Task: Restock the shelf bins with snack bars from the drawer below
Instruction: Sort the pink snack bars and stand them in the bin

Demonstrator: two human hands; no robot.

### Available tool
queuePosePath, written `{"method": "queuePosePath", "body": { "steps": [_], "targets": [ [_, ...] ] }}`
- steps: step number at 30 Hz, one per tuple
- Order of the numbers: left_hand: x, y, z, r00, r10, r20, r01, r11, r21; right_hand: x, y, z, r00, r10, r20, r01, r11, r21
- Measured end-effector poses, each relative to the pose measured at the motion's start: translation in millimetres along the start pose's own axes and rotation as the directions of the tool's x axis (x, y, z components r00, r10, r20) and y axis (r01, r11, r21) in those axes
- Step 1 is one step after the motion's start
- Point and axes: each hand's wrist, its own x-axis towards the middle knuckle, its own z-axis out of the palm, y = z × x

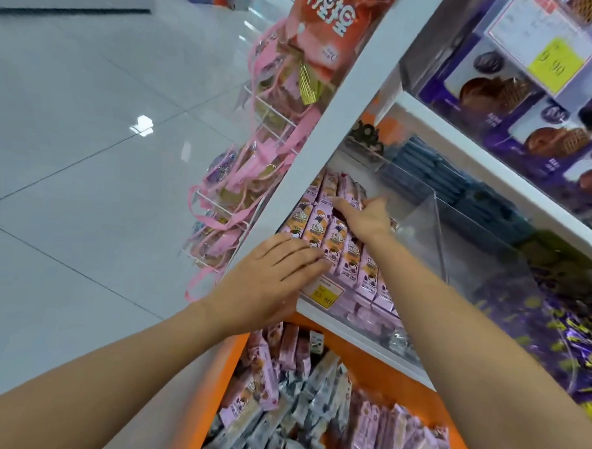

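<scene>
Looks well along: shelf bin (348, 311) packed with pink snack bars (351, 258). Left hand (278, 271) flat on the front row at 7 o'clock, right hand (367, 217) spread flat further in at 12, gripping nothing. Still loads in the drawer (225, 368) at 6 — plus a bare-looking clear bin (422, 217) at 3.

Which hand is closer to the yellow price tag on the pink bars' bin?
Left. The left hand lies beside the yellow price tag, nearly touching it; the right hand rests on pink snack bars farther back in the bin.
</scene>
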Motion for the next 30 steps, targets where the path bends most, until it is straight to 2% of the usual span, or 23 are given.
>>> {"method": "queuePosePath", "body": {
  "steps": [5, 14, 18, 22, 24, 27, 30],
  "targets": [
    [1, 2, -2, 1.000, -0.009, 0.001, 0.009, 1.000, 0.017, -4, 6, -2, 0.998, -0.029, 0.064, 0.028, 0.999, 0.019],
    [0, 6, -8, 0.996, -0.036, 0.088, 0.035, 0.999, 0.007, -11, 9, -10, 0.995, -0.095, 0.009, 0.094, 0.995, 0.032],
    [2, 12, -14, 0.987, -0.086, 0.133, 0.087, 0.996, 0.002, -25, 17, -20, 0.983, -0.180, -0.044, 0.184, 0.973, 0.136],
    [7, 36, -22, 0.977, -0.176, 0.120, 0.176, 0.984, 0.015, -68, 24, -42, 0.942, -0.330, -0.063, 0.334, 0.900, 0.280],
    [11, 55, -24, 0.988, -0.112, 0.106, 0.110, 0.994, 0.016, -96, 32, -57, 0.915, -0.398, -0.062, 0.394, 0.850, 0.349],
    [18, 87, -18, 0.993, 0.064, 0.103, -0.067, 0.997, 0.025, -135, 60, -81, 0.873, -0.488, -0.015, 0.437, 0.767, 0.469],
    [19, 118, 1, 0.980, 0.140, 0.140, -0.139, 0.990, -0.018, -170, 105, -98, 0.862, -0.506, 0.016, 0.436, 0.757, 0.487]
  ]
}}
